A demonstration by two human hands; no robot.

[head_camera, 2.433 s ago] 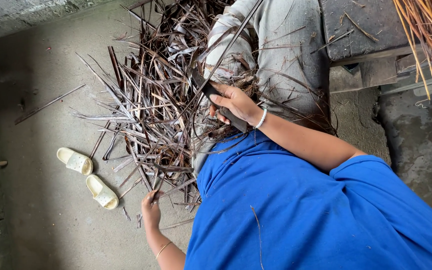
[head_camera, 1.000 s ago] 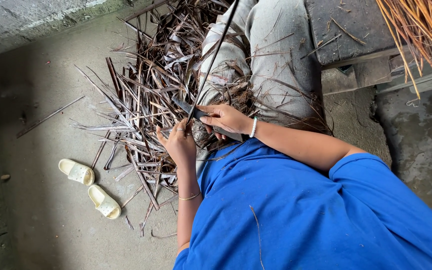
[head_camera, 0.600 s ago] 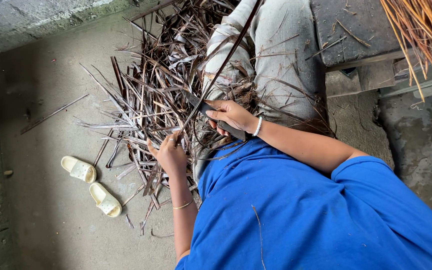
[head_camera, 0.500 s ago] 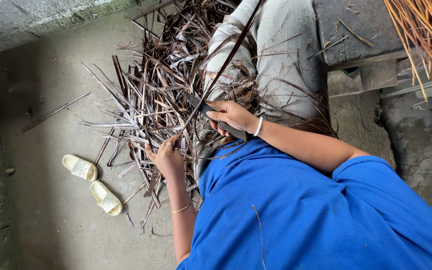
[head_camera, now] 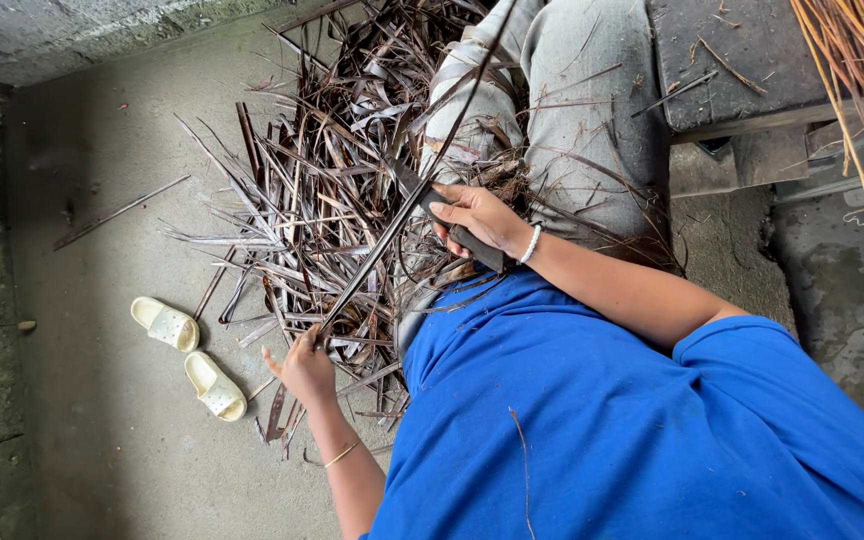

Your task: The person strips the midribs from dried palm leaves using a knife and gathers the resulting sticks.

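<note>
Knife [head_camera: 452,225] gripped in right hand [head_camera: 487,220] — left hand [head_camera: 302,368] pinches a long dark strip [head_camera: 392,225] over the pile [head_camera: 322,190]

Both hands' grip [head_camera: 304,368] [head_camera: 482,215] closed.

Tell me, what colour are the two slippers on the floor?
The slippers are pale cream-yellow, seen in the head view, lying beside the dark strips.

There is just one view, from a camera on the person's head, looking steeply down past the blue shirt [head_camera: 652,430] onto the lap and the concrete floor [head_camera: 102,440]. It sits close: both hands, the strip pile [head_camera: 322,200] and the sandals [head_camera: 192,355] fill the frame, with a wall [head_camera: 72,35] at the top.
</note>
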